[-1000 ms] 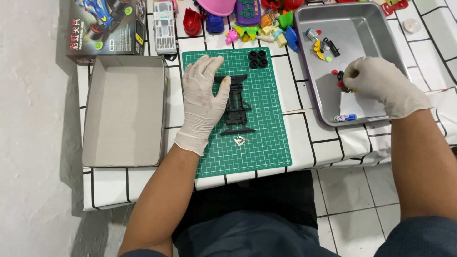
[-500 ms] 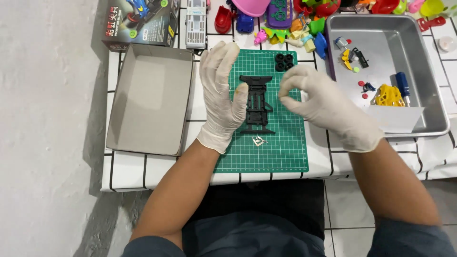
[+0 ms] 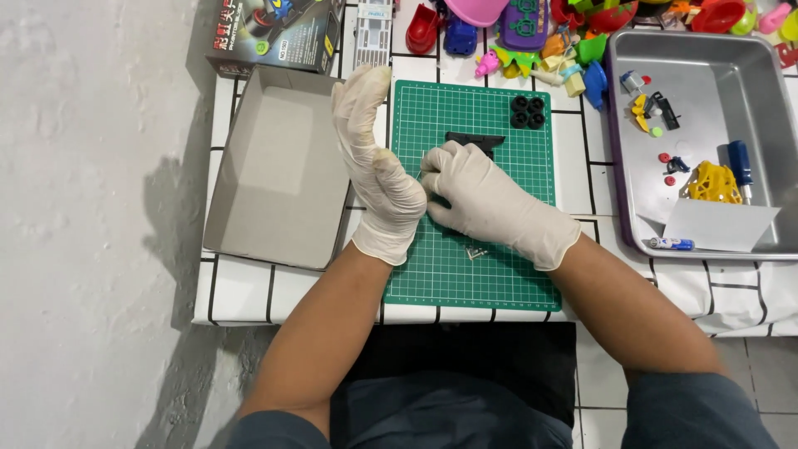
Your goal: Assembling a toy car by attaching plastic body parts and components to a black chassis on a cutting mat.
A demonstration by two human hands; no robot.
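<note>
green gridded cutting mat (image 3: 499, 274), silver tray (image 3: 773, 100), white-gloved hands (image 3: 432, 191)

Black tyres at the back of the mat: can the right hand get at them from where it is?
Probably yes. The four black tyres sit in the open on the green cutting mat, beyond the right hand, with only the low black chassis part between them.
</note>
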